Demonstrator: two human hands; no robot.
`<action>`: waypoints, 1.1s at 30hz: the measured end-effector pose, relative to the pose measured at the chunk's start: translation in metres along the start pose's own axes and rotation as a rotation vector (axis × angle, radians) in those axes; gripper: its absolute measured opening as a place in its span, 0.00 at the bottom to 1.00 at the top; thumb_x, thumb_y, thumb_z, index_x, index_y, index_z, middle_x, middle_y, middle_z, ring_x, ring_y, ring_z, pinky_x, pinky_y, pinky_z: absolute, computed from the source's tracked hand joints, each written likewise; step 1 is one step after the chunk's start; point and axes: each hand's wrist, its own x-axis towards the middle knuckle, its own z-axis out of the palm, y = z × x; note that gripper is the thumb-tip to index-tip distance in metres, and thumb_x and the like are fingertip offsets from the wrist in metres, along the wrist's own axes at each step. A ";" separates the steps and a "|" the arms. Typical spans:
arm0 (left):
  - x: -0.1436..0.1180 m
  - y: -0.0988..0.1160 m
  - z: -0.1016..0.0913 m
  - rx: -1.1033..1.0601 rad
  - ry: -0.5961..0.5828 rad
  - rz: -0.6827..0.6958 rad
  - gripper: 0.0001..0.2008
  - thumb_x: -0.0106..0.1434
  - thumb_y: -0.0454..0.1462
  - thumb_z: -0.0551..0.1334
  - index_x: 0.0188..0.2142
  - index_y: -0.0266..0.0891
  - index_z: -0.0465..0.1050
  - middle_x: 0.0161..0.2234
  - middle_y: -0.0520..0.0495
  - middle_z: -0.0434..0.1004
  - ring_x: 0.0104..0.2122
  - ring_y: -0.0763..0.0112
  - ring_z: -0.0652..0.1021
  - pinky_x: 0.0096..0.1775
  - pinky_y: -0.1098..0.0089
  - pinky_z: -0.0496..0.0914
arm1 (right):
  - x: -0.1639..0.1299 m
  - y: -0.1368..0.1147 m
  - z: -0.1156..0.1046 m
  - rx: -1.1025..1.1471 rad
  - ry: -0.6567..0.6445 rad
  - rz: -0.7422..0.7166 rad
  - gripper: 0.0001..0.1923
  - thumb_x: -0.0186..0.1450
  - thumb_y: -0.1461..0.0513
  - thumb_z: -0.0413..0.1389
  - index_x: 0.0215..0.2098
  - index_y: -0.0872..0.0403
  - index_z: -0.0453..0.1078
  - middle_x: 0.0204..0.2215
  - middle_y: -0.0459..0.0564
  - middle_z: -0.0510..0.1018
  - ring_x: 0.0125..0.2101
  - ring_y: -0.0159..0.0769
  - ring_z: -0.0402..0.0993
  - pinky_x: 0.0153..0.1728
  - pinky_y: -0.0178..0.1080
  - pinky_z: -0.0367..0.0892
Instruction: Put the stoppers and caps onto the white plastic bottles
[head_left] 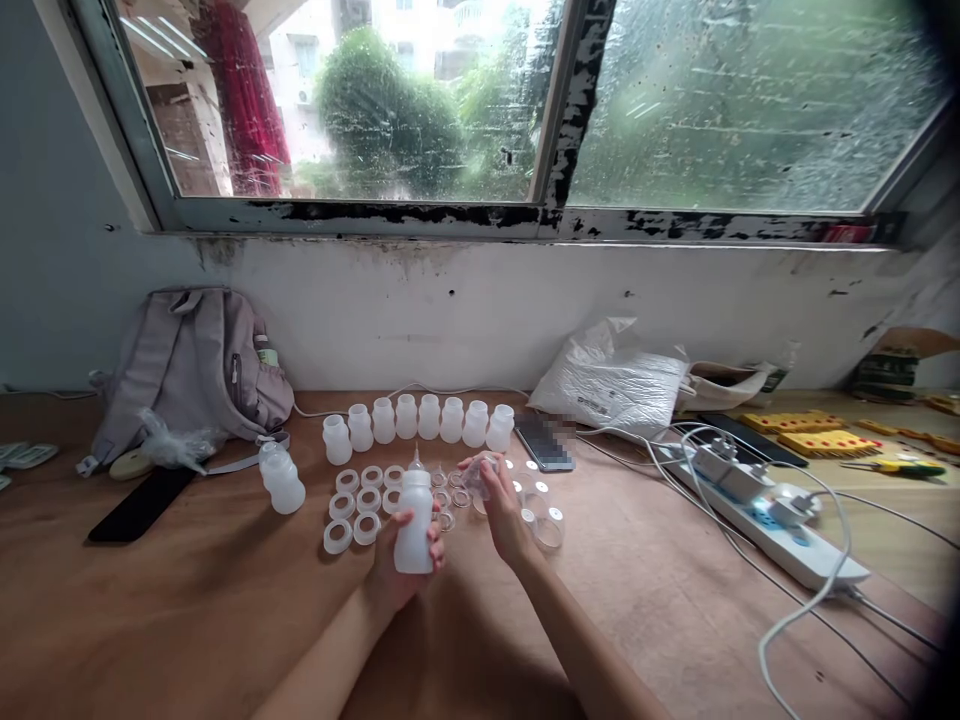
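Fingers of the left hand [401,565] wrapped round a white plastic bottle [415,520], held upright just above the wooden table [187,600]. Nozzle tip already on its neck. Right hand [501,505] just right of the bottle, fingertips pinching a small clear cap [478,474]. White collar rings [354,505] lie in rows left of the bottle; more clear caps [544,515] to its right. Row of eight bottles [420,420] stands behind it. Further left, two bottles [281,480] and a grey backpack [195,365]; power strip [765,515] far right.
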 end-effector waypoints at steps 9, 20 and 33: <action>-0.002 0.012 0.002 0.020 0.106 0.122 0.14 0.53 0.41 0.58 0.37 0.35 0.65 0.24 0.53 0.63 0.21 0.78 0.67 0.24 0.75 0.62 | -0.004 -0.001 -0.044 -0.728 -0.018 -0.236 0.14 0.58 0.55 0.51 0.40 0.52 0.66 0.36 0.51 0.74 0.37 0.41 0.68 0.38 0.41 0.60; -0.004 0.010 0.011 0.175 0.177 0.136 0.13 0.53 0.40 0.59 0.37 0.35 0.66 0.24 0.51 0.68 0.22 0.75 0.70 0.25 0.74 0.65 | -0.021 0.032 -0.063 -1.293 -0.049 -0.309 0.11 0.54 0.55 0.55 0.33 0.50 0.69 0.43 0.53 0.70 0.49 0.50 0.58 0.48 0.53 0.49; 0.002 -0.007 0.012 0.909 0.214 0.406 0.14 0.44 0.33 0.65 0.33 0.36 0.69 0.27 0.48 0.72 0.26 0.68 0.72 0.27 0.71 0.64 | -0.003 0.001 0.031 -0.288 -0.223 0.091 0.18 0.51 0.52 0.58 0.37 0.52 0.66 0.31 0.49 0.75 0.34 0.40 0.71 0.35 0.41 0.65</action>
